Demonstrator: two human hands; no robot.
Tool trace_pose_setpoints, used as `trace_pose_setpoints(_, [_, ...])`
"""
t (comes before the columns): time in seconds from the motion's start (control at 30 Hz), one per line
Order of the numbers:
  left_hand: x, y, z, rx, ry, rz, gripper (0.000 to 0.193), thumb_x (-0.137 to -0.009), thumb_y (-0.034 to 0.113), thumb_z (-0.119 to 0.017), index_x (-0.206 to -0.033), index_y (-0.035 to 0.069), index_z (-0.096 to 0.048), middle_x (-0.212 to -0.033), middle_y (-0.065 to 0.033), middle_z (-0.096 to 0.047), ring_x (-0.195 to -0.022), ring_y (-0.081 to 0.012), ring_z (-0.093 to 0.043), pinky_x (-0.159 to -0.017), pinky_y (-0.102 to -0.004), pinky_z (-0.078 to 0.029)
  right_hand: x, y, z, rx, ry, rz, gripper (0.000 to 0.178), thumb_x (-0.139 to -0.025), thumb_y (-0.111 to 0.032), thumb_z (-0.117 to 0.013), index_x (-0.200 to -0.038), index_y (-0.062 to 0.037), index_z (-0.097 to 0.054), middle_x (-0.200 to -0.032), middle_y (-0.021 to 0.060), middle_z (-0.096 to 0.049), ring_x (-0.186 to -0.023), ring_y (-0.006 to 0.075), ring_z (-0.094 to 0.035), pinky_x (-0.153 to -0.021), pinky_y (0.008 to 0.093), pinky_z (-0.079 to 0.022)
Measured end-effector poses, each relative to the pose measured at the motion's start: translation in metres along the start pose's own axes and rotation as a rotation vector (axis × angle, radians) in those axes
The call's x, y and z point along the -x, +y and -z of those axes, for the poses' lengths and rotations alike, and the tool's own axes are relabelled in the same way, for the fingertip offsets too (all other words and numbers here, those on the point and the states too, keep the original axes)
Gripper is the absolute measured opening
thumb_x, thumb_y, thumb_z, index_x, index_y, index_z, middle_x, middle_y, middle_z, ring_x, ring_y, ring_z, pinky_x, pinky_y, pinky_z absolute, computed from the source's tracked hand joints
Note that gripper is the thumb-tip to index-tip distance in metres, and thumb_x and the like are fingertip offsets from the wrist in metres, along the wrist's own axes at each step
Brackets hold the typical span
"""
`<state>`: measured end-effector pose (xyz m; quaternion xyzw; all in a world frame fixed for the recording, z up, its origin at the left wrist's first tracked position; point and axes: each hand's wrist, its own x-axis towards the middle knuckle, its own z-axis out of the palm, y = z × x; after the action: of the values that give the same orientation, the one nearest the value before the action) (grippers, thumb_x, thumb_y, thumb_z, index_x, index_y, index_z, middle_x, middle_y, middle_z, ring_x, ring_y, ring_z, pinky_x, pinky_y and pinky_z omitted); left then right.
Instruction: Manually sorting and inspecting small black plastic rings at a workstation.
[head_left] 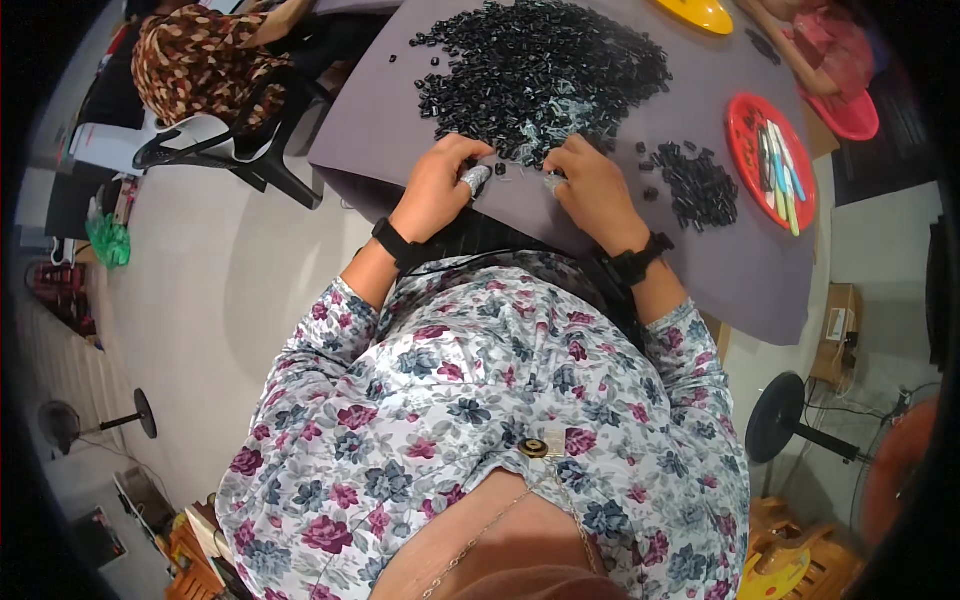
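Note:
Both my hands rest at the near edge of a table, by a large heap of small black plastic pieces (540,60). The thumb of my left hand (432,190) is wrapped in a silvery covering, and its fingers are bent in a pinch; anything held there is too small to make out. My right hand (600,198) pinches at the heap's near edge, silvery wrapping on its thumb too; its fingertips hide what they hold. A loose black piece (500,169) lies between the hands. Clear translucent bits (560,118) are mixed into the heap in front of my right hand.
A smaller pile of black pieces (697,186) lies right of my right hand. Beyond it, a red tray (745,150) holds several slim-handled tools. A yellow tray (705,12) is at the far edge. Other people sit at far left and far right; a black chair (285,150) stands left.

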<state>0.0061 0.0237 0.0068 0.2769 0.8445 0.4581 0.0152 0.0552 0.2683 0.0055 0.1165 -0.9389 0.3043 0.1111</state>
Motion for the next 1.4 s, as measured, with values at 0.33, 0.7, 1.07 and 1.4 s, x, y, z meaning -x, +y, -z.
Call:
trace_pose_setpoints(0.33, [-0.003,-0.012,0.003,0.034,0.101,0.062,0.031,-0.085,-0.007,-0.063,-0.114,0.001,-0.071,-0.101,-0.0140,-0.065,-0.090,-0.0279,-0.065,-0.079,-0.0349,-0.052,-0.004,-0.008,-0.006,-0.027,0.075,0.091,0.015,-0.079,-0.006,-0.070,-0.094,-0.0086,-0.070,-0.093,0.0085,-0.059,-0.093,0.0313,-0.063,-0.078,0.0443,-0.054])
trace_pose_setpoints(0.7, [-0.021,-0.004,0.015,-0.213,0.024,-0.039,0.035,-0.083,-0.010,-0.063,-0.114,0.003,-0.072,-0.103,-0.0124,-0.067,-0.094,-0.0284,-0.067,-0.081,-0.0362,-0.054,-0.017,-0.006,-0.024,-0.020,0.097,0.239,0.016,-0.076,-0.002,-0.066,-0.090,-0.0057,-0.061,-0.092,0.0113,-0.056,-0.092,0.0342,-0.060,-0.077,0.0447,-0.050])
trace_pose_setpoints(1.07, [-0.031,0.002,0.015,-0.376,-0.059,-0.090,0.033,-0.079,-0.006,-0.063,-0.108,0.004,-0.075,-0.103,-0.0143,-0.068,-0.097,-0.0381,-0.067,-0.083,-0.0467,-0.054,0.008,0.003,0.004,-0.231,-0.043,-0.040,0.020,-0.079,0.003,-0.068,-0.095,0.0003,-0.058,-0.094,0.0141,-0.062,-0.080,0.0285,-0.063,-0.070,0.0363,-0.051])
trace_pose_setpoints(1.4, [-0.035,-0.003,0.018,-0.424,-0.112,-0.088,0.035,-0.078,-0.007,-0.062,-0.108,0.005,-0.074,-0.103,-0.0152,-0.067,-0.098,-0.0398,-0.066,-0.085,-0.0467,-0.054,0.028,0.013,0.005,-0.425,0.086,-0.061,0.024,-0.078,0.009,-0.063,-0.100,0.0007,-0.064,-0.092,0.0079,-0.060,-0.076,0.0161,-0.059,-0.069,0.0289,-0.048])
